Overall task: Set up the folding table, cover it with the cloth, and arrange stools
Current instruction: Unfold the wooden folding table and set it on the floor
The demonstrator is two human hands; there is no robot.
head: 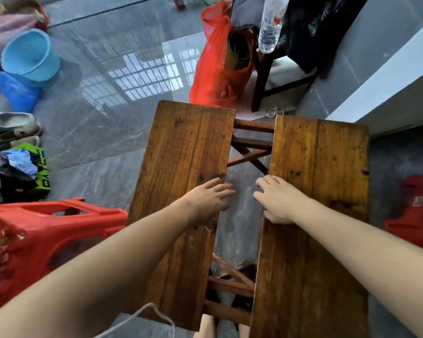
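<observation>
At the centre of the view, the folding table (pixel 249 203) is standing on the grey tiled floor (pixel 103 132) with its two wooden leaves parted, a gap running from twelve to six o'clock between them and the crossed leg braces showing through it. The left hand (pixel 209 202) is resting on the inner edge of the left leaf (pixel 178 191), fingers loosely spread and reaching over the gap. The right hand (pixel 277 200) is lying on the inner edge of the right leaf (pixel 320 215), fingers likewise spread and fairly straight; neither hand is pinching anything. At eight o'clock a red plastic stool (pixel 34 240) is sitting just beside the table, and a second red stool (pixel 415 211) is showing at three o'clock. A red plastic bag (pixel 217 62) is standing at twelve o'clock, a blue bucket (pixel 29 54) at ten.
</observation>
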